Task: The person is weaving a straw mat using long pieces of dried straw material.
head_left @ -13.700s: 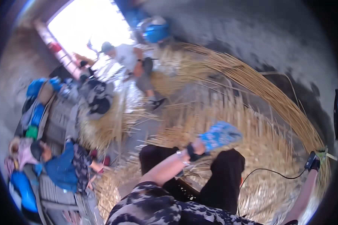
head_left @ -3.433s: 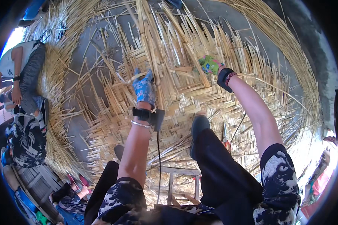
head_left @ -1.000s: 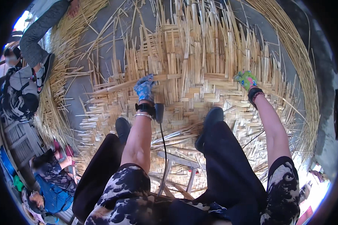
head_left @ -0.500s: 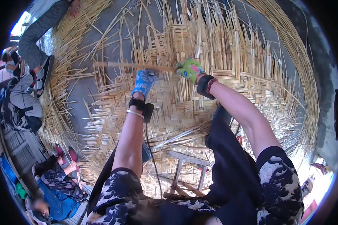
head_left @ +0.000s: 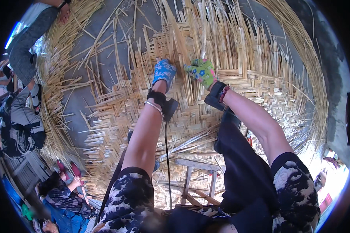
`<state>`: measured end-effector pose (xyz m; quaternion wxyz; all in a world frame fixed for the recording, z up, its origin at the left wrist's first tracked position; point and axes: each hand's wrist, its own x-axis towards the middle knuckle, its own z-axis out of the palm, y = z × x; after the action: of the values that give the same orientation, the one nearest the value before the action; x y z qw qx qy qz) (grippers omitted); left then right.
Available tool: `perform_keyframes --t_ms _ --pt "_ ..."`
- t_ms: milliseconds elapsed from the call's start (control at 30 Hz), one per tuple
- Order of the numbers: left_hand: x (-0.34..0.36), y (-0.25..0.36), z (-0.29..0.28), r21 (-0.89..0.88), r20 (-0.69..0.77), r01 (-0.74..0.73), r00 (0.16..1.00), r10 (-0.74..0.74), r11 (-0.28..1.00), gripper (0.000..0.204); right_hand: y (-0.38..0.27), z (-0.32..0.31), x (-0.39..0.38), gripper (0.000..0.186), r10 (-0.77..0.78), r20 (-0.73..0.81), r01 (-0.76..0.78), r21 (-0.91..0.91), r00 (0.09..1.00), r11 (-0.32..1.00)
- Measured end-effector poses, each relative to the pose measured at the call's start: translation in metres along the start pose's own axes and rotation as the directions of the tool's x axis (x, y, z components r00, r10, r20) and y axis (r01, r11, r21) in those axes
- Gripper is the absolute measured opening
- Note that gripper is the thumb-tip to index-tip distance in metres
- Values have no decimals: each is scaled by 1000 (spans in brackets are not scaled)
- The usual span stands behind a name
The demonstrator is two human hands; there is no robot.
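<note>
My left hand [head_left: 164, 73] wears a blue floral glove and is curled closed among upright pale reed strips [head_left: 175, 39] on the partly woven mat [head_left: 260, 97]; what its fingers grip is hidden. Just to its right, my right hand [head_left: 201, 73] in a green floral glove has bent fingers at the same strips, its grasp unclear under the glove. Both wrists carry black strapped devices, and a dark cord hangs from the left one. Loose upright strip ends fan out along the mat's far edge, beyond both hands.
Reed bundles lie along the right [head_left: 315, 77] beside a concrete wall [head_left: 334, 116] and at the left [head_left: 54, 124]. A co-worker's leg [head_left: 23, 54] is at upper left, another person [head_left: 66, 209] sits lower left. A wooden frame [head_left: 196, 165] stands between my legs, on the mat.
My left hand has moved up and right, closer to my right hand, which is slightly farther right. The strip that lay crosswise in my fingers half a second ago no longer shows that way.
</note>
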<state>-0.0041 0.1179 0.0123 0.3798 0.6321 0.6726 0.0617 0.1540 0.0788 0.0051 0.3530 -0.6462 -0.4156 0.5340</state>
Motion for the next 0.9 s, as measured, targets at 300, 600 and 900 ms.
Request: perform_keyframes --t_ms 300,600,900 --pt "-11 3 1 -233 -111 34 992 -61 972 33 11 -5 5 25 -59 -5 59 48 998 997" --pt "-32 -17 10 -925 -33 -31 999 1 378 30 -16 18 1 27 -170 177 241 -558 969 794" --pt "-21 -28 4 -969 99 98 995 -8 225 41 -11 21 -1 27 25 284 132 -520 959 844"
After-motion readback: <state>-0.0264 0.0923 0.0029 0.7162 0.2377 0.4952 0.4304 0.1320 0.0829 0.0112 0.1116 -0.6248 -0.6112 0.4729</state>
